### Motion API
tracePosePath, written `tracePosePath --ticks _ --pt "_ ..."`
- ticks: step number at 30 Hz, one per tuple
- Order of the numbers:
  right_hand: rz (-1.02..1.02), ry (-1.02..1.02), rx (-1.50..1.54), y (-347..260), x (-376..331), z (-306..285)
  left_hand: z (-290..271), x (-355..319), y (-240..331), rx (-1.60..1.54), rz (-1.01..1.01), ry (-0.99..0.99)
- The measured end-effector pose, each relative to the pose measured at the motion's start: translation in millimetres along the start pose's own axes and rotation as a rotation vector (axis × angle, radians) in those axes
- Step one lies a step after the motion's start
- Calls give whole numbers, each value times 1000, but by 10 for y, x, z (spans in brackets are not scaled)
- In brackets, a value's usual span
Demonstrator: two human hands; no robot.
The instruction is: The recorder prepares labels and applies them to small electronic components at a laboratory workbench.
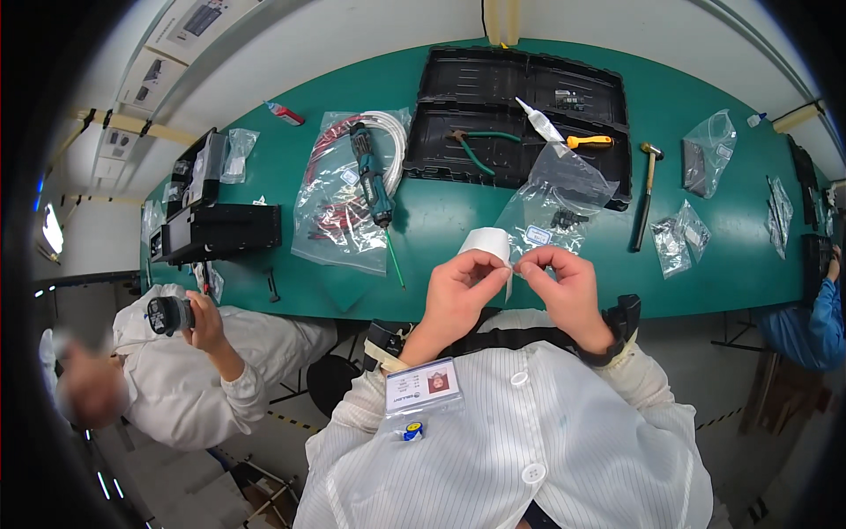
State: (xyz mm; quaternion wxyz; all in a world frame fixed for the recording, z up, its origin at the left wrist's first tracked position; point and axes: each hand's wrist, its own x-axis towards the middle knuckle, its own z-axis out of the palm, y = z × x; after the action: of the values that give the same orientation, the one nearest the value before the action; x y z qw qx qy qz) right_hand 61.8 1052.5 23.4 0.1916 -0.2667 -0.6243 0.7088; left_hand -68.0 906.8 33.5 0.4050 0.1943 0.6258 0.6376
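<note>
Both my hands meet at the table's near edge, fingertips almost touching. A white piece (487, 239), like a paper or label roll, sits behind the fingers of my left hand (460, 293), which is closed on it. My right hand (566, 289) pinches at the narrow pale strip (509, 284) hanging between the two hands. The fingers partly hide where strip and roll join. Just beyond lies a clear plastic bag (551, 198) with small black parts inside. To the left, a teal power screwdriver (370, 176) with a long green bit rests on a bag of cables (330, 198).
At the back, a black open case (432, 141) holds green-handled pliers (480, 150), a white tube (539, 122) and a yellow-handled screwdriver (589, 141). Right are a hammer (647, 194) and small bags (680, 240). A co-worker at left holds a dark tool (170, 315) near a black box (231, 233).
</note>
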Motion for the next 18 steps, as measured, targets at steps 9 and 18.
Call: tracePosePath --ticks 9,18 --pt "-195 -51 -131 -54 4 26 12 -11 -49 78 61 9" --pt "-131 27 -82 33 4 -13 6 -10 -20 27 58 12"
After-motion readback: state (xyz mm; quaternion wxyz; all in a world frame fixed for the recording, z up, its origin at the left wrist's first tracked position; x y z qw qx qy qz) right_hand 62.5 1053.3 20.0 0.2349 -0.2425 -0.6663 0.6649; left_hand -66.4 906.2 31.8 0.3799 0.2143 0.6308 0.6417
